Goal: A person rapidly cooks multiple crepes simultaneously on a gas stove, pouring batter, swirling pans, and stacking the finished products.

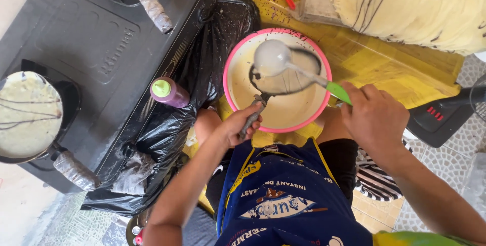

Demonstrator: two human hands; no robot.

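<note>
Head view. Small pan: held by its handle in the closed left hand, above the pink-rimmed bowl of batter; judged light and stiff, its handle the proper hold. Ladle: green handle gripped in the closed right hand, cup over the pan; judged slippery where battered. Purple bottle: left of the left hand. Stove: beyond it, two filled pans carried.
</note>
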